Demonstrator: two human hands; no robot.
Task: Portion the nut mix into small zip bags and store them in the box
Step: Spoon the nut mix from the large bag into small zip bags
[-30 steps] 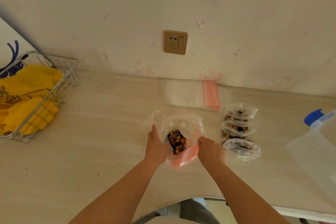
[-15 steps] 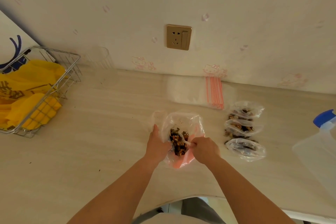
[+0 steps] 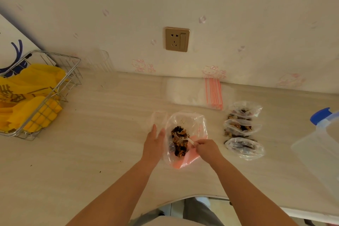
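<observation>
Right hand (image 3: 206,149) pinches a white spoon (image 3: 183,136) in the nut mix (image 3: 178,142), mid-table. Left hand (image 3: 154,143), fingers straight, steadies the big bag (image 3: 185,121). Three filled bags (image 3: 242,130) at three o'clock.

Bare counter (image 3: 95,152) left of bag (image 3: 185,159); filled bags (image 3: 244,134) crowd right.

I can read no text; dark print on the yellow bag (image 3: 27,86) in the wire basket (image 3: 60,86) is illegible
</observation>
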